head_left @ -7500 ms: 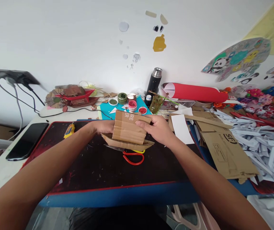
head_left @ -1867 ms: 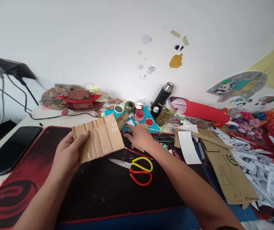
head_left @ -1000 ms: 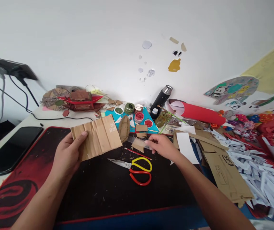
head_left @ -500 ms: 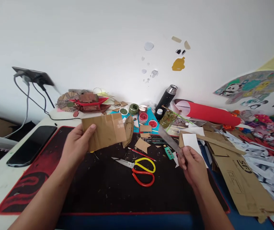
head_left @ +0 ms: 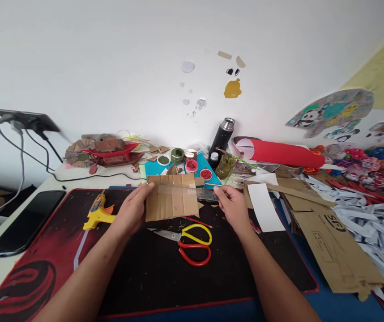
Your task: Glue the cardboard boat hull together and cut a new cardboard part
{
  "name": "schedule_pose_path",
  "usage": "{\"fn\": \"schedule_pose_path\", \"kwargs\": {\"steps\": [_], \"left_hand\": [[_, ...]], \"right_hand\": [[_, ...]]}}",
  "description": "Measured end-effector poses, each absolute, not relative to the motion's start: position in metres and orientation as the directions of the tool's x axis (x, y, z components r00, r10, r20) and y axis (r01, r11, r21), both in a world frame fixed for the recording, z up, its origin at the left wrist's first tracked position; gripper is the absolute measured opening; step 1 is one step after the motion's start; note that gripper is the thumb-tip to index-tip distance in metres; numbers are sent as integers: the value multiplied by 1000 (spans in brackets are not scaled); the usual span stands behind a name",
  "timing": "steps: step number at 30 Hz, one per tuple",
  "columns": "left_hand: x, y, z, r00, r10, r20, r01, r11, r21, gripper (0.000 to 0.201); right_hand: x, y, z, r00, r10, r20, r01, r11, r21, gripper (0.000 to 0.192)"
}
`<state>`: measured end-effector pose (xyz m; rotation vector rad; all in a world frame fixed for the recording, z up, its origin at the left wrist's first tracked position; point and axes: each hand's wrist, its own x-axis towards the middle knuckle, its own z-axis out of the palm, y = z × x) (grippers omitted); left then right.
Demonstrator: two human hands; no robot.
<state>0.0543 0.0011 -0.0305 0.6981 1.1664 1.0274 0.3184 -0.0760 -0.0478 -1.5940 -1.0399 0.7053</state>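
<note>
A rectangular piece of brown cardboard (head_left: 172, 206) with printed letters is held up above the dark mat. My left hand (head_left: 133, 209) grips its left edge, thumb on the near face. In my right hand (head_left: 234, 206), thumb and fingers pinch one end of a clear ruler (head_left: 206, 194). The ruler stretches leftward across the upper part of the cardboard. Below the cardboard lie scissors (head_left: 194, 243) with one yellow and one red handle, blades pointing left. A pencil (head_left: 197, 221) is partly hidden behind the cardboard.
Left of my left hand lies a yellow glue gun (head_left: 98, 215), with a black phone (head_left: 27, 223) beyond. Paint jars (head_left: 177, 155), a black flask (head_left: 223, 136) and a red boat model (head_left: 111, 152) stand along the back. Flattened cardboard (head_left: 333, 241) and paper strips (head_left: 369, 228) cover the right.
My right hand has come left, bringing the ruler across the cardboard. The cardboard has shifted right, and the glue gun now shows on the left. The view has turned slightly.
</note>
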Motion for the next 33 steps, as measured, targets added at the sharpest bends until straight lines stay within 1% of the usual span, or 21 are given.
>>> {"fn": "schedule_pose_path", "kwargs": {"steps": [1,4,6,9,11,13,15,19,25,29,33], "left_hand": [[53,1,-32,83,918,-387,-271,395,878,50],[51,-1,-33,246,918,-311,-236,368,899,62],[50,-2,-34,300,913,-278,-234,353,906,62],[50,-2,-37,274,929,-250,-267,323,908,56],[50,-2,-39,239,945,-225,-285,290,914,55],[52,-3,-41,222,956,-194,-297,256,920,55],[54,-5,-42,229,957,-176,-297,241,924,57],[57,-10,-40,255,946,-198,-285,270,920,57],[62,-17,-37,282,931,-233,-306,317,898,54],[62,-18,-39,287,925,-248,-296,332,896,55],[62,-20,-43,301,920,-251,-279,336,899,54]], "right_hand": [[319,-74,-48,438,896,79,293,-59,-954,55],[315,-69,-45,399,910,116,332,-25,-943,52],[311,-65,-45,380,918,115,288,1,-958,51],[302,-59,-50,379,924,50,70,26,-997,53],[295,-58,-55,374,927,12,-94,50,-994,54],[288,-58,-60,350,937,-15,-199,59,-978,54],[282,-60,-64,314,948,-55,-256,29,-966,53],[277,-64,-66,317,943,-106,-308,-4,-951,50],[276,-69,-61,301,939,-167,-387,-40,-921,60],[273,-71,-62,319,928,-191,-388,-55,-920,60],[273,-72,-65,362,911,-198,-353,-62,-934,62]]}}
